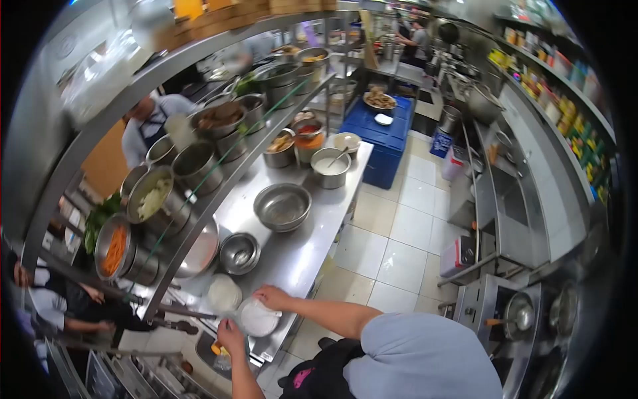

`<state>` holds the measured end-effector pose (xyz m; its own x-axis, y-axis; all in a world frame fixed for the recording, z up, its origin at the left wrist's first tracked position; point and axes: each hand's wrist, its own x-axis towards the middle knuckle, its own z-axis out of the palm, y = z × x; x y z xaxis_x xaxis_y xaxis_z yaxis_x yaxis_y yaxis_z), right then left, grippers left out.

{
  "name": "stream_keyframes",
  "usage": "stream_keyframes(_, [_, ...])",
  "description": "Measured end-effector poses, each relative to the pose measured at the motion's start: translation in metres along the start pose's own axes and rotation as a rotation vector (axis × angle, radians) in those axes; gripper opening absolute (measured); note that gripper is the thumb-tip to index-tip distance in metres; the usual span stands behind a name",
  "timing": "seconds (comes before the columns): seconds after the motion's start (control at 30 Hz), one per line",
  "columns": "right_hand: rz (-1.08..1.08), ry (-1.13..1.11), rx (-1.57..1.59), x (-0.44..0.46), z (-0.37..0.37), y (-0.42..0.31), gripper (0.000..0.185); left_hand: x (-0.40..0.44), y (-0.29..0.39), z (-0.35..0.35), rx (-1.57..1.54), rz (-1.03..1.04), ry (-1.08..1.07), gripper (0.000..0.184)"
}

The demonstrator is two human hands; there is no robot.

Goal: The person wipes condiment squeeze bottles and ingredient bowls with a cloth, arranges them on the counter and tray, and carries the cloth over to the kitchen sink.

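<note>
A round white container or stack [258, 318] sits at the near end of the steel counter; its exact kind is too small to tell. At its far edge are the curled fingers of my right hand [271, 297]. On its near left side my left hand [231, 334] has its fingers pressed together. What either hand pinches is too small to make out. A second round whitish stack [224, 293] lies just beyond, beside nested steel bowls [240, 253]. Something yellow [218, 348] shows beneath my left hand.
A large steel bowl [282, 207] and a pot of white liquid [330, 167] stand farther along the counter. Above runs a shelf with pots, including shredded carrot [113, 250]. A blue bin [377, 143] stands beyond. Co-workers [73, 299] are at left.
</note>
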<state>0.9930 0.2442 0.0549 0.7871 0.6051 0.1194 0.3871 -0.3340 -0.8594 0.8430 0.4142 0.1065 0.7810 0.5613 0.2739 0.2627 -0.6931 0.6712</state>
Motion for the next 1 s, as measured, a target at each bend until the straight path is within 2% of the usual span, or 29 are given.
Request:
stream_keyframes(0.1, [-0.014,-0.021,0.027,-0.002,-0.007,-0.008,0.028,0.007,0.000,-0.007,0.024,-0.037,-0.007,0.025])
stream_keyframes(0.17, [-0.005,-0.012,0.036,-0.003,-0.005,-0.007,0.028,0.007,0.008,-0.009,0.031,-0.093,-0.109,0.026])
stream_keyframes(0.33, [0.010,-0.053,0.023,-0.002,-0.007,-0.003,0.029,0.012,0.002,-0.001,0.038,-0.077,-0.112,0.025])
stream_keyframes(0.4, [-0.122,0.061,0.113,-0.004,0.009,0.017,0.029,0.012,0.002,-0.006,0.095,-0.008,-0.194,0.025])
stream_keyframes(0.43, [-0.084,0.005,0.146,0.011,0.048,0.076,0.031,0.011,-0.033,0.017,0.063,-0.015,-0.162,0.023])
stream_keyframes(0.47, [-0.092,-0.049,0.195,0.004,0.046,0.083,0.032,0.005,-0.050,0.030,0.154,0.236,-0.040,0.022])
stream_keyframes(0.5, [-0.309,0.013,-0.069,0.006,0.046,0.087,0.033,-0.002,-0.065,0.042,0.375,0.115,-0.146,0.024])
stream_keyframes(0.53, [-0.193,-0.049,-0.025,0.006,0.044,0.083,0.033,-0.004,-0.066,0.044,0.312,-0.004,-0.122,0.025])
stream_keyframes(0.57, [-0.340,-0.097,-0.156,0.014,0.036,0.081,0.031,-0.006,-0.039,0.026,0.183,-0.128,-0.109,0.024])
stream_keyframes(0.6, [-0.098,-0.068,0.209,0.006,0.028,0.058,0.031,-0.004,-0.034,0.022,0.118,-0.196,-0.111,0.025])
stream_keyframes(0.63, [-0.139,-0.019,0.204,0.008,0.021,0.052,0.029,-0.005,-0.022,0.013,0.063,-0.183,-0.083,0.027])
stream_keyframes(0.7, [-0.072,-0.042,0.148,0.009,0.008,0.032,0.026,-0.006,0.007,-0.006,-0.022,-0.247,-0.092,0.027])
stream_keyframes(0.8, [-0.113,-0.076,0.137,0.010,0.002,0.016,0.025,-0.010,0.006,-0.010,-0.057,-0.279,-0.075,0.025])
stream_keyframes(0.9, [-0.082,-0.156,0.082,0.021,0.006,0.032,0.024,-0.013,0.010,-0.014,-0.036,-0.301,-0.086,0.024])
stream_keyframes(0.97, [-0.137,-0.153,0.091,0.025,0.014,0.036,0.023,-0.012,0.011,-0.021,-0.021,-0.313,-0.118,0.023])
stream_keyframes(1.0, [-0.138,-0.181,0.100,0.024,0.012,0.028,0.023,-0.014,0.011,-0.019,0.012,-0.249,-0.089,0.020])
